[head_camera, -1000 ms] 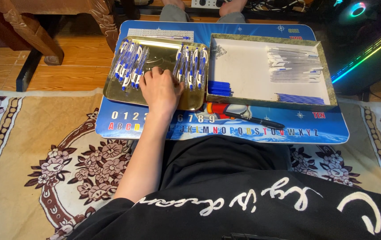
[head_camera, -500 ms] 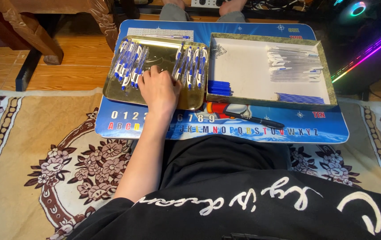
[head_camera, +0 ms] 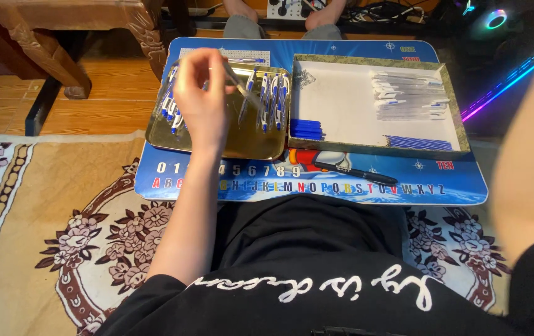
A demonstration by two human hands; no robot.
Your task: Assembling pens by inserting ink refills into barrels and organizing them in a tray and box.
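Observation:
My left hand (head_camera: 201, 102) is raised over a gold metal tray (head_camera: 248, 146) and pinches a clear-barrelled pen (head_camera: 243, 88) between its fingers, tip pointing right and down. Several assembled blue-and-white pens (head_camera: 273, 93) lie in rows in that tray. Beside it on the right stands a shallow white-lined box (head_camera: 379, 150) with clear pen barrels (head_camera: 407, 93), blue caps (head_camera: 306, 129) and blue refills (head_camera: 419, 143). Only my right upper arm (head_camera: 528, 155) shows, blurred, at the right edge; its hand is out of frame.
Both trays rest on a blue lap table (head_camera: 316, 186) printed with letters and digits, over my legs. A black pen (head_camera: 354, 172) lies loose in front of the box. A carved wooden furniture leg (head_camera: 61, 37) stands at the far left, another person's legs (head_camera: 242, 18) beyond the table.
My left hand has lifted off the gold tray, bringing up one pen. The view has shifted and my right arm now shows at the right edge.

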